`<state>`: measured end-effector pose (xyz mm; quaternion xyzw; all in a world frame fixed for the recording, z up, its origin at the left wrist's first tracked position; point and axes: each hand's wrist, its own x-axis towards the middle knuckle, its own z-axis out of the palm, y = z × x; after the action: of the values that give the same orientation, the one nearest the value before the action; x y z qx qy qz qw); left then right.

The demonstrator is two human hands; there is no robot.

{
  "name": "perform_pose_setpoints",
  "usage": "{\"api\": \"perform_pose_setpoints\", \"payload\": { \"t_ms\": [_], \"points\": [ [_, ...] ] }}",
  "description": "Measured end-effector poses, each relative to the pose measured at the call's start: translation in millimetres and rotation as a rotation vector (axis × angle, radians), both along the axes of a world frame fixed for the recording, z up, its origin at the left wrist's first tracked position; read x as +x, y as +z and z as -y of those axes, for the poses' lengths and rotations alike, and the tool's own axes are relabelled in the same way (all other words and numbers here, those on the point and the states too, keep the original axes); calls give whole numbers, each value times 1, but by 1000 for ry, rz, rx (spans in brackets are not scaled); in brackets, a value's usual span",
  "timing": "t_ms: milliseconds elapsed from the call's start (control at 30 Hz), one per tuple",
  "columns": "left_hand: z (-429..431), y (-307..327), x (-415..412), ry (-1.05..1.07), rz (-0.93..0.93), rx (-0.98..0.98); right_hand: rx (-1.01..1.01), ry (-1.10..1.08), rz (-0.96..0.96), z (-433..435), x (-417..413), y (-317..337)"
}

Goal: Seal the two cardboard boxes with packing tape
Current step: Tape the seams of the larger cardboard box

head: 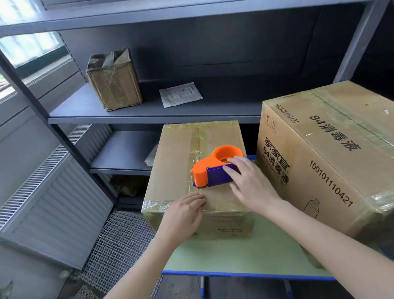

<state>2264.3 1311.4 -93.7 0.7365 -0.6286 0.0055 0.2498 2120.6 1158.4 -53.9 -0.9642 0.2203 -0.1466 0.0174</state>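
Note:
Two cardboard boxes stand on a green table (236,255). The smaller box (180,155) is in the middle, with clear tape along its top seam and edges. The larger box (349,159), printed with black characters and numbers, sits to its right and also carries tape. An orange and purple tape dispenser (213,169) rests on top of the smaller box. My right hand (248,180) grips its purple handle from the right. My left hand (187,212) presses flat on the near top edge of the smaller box, fingers together, over a strip of tape.
A dark metal shelf unit (154,112) stands behind the table, holding a small taped box (114,82) and a paper sheet (180,94). A white radiator (53,205) and a wire mesh panel (118,246) are at the left.

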Motion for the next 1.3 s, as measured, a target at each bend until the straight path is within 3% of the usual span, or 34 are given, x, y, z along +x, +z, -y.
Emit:
{"api": "perform_pose_setpoints", "payload": {
  "t_ms": [167,300,467,733,1033,1300],
  "points": [
    [-5,16,8,121,-40,-123,32,-110,-112,6,37,3],
    [-5,22,18,227,-112,-114,67,-173,-176,8,51,2],
    [-8,21,30,208,-158,-42,37,-199,-253,8,50,4],
    [-7,16,51,142,-202,1,184,-280,-124,-10,45,20],
    [31,31,26,-74,-186,-90,15,-491,193,-4,2,89],
    [92,64,-33,-281,-142,-190,-119,-762,145,34,-87,110]
  ]
}}
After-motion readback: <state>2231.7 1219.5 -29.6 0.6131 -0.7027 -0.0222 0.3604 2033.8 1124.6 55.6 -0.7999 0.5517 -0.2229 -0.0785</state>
